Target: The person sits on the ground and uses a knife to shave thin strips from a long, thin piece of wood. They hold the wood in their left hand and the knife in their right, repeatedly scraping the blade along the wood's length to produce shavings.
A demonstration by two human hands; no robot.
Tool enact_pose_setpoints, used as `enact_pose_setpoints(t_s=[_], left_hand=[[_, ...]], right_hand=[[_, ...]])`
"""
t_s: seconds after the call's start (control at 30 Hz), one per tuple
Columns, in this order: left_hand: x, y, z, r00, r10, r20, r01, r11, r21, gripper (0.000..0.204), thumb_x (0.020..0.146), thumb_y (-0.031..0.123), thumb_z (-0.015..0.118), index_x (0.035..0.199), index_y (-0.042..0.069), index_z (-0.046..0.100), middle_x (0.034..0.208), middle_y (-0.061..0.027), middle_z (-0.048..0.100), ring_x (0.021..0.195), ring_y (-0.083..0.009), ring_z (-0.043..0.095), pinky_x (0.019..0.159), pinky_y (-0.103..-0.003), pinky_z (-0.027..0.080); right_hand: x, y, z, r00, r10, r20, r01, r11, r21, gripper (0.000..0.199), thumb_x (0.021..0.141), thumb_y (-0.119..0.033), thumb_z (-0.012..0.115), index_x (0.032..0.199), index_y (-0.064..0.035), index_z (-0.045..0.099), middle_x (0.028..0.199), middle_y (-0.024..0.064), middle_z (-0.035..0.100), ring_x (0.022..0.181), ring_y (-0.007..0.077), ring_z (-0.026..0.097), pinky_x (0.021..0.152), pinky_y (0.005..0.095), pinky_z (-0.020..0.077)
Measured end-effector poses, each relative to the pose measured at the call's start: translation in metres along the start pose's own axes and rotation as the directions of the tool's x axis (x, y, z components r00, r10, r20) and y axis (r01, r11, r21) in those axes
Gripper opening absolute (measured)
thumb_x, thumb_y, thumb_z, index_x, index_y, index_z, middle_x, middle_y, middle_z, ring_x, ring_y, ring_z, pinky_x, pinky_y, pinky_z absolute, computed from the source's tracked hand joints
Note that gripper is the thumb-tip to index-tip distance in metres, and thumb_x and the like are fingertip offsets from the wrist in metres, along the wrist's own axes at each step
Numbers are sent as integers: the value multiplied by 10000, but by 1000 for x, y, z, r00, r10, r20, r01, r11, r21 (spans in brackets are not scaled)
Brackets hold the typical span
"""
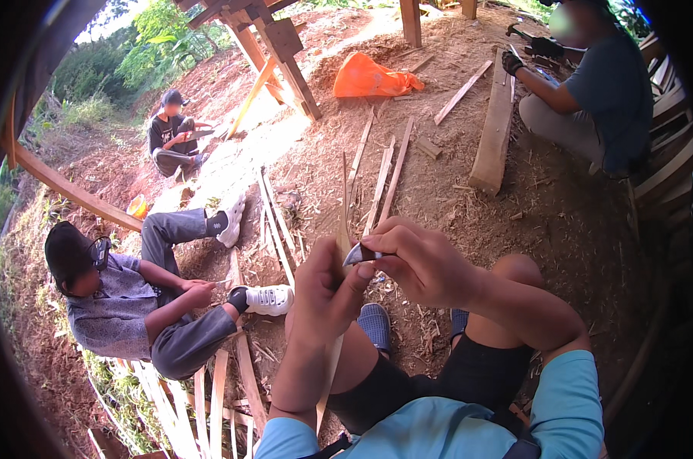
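Observation:
A long thin bamboo strip (344,191) runs upright through my left hand (321,287), whose fingers wrap round it. Below the wrist, the strip's lower end passes down beside my left thigh. My right hand (430,260) pinches a small knife (359,253) by its dark handle. The short curved blade points left and lies close against the strip, beside my left thumb. Whether the blade's edge touches the strip I cannot tell.
Several split strips (388,180) lie on the dirt ahead, with a thick wooden plank (490,153) farther right. An orange bag (369,76) lies behind them. One person (109,298) sits at left, another (174,138) farther back, a third (610,92) at right with a hammer (518,34).

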State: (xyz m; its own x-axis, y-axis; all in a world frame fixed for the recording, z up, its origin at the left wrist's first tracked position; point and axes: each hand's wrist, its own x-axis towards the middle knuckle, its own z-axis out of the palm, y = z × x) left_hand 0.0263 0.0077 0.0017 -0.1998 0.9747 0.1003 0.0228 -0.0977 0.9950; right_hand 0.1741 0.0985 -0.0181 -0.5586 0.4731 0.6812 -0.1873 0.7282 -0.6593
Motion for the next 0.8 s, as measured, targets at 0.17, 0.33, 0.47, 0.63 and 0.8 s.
enact_pose_setpoints(t_s=[0.17,0.33,0.47,0.63,0.8], left_hand=[[3,7,2,1000,-8,16,8,1000,-9,200,878,123,647,908,7,486,616,44,489,509,4,432,419,-159,301],[-1,-3,0,999,9,-38,-9,1000,19,271,873,150,661,780,41,431,595,64,413,521,9,361,409,-175,251],[2,-13,3,989,124,-86,-119,991,67,333,871,174,669,721,61,394,579,74,347,537,7,300,404,-190,206],[3,-16,2,976,185,-116,-150,953,262,329,875,162,657,720,45,392,535,40,358,520,4,309,399,-195,219],[5,-18,8,940,313,-135,-254,907,336,314,877,145,649,714,35,404,491,20,382,478,8,339,379,-201,226]], right_hand=[[-1,-1,0,999,-16,28,17,999,-37,256,828,-27,624,1066,-32,529,915,126,590,775,324,638,602,372,508],[-1,-2,3,1000,-19,-10,18,999,-39,249,825,-21,622,1063,-30,547,908,121,587,761,313,635,605,365,508],[1,-6,5,999,-21,-47,19,998,-53,254,817,-18,624,1062,-29,559,905,115,586,747,304,632,602,364,507],[-2,-3,6,998,24,-58,-31,992,-125,252,803,-25,625,1049,-32,571,903,111,592,752,298,635,599,364,508],[1,-4,8,994,6,-106,-19,992,-121,224,805,-27,620,1026,-35,582,907,112,602,764,294,639,608,361,515]])
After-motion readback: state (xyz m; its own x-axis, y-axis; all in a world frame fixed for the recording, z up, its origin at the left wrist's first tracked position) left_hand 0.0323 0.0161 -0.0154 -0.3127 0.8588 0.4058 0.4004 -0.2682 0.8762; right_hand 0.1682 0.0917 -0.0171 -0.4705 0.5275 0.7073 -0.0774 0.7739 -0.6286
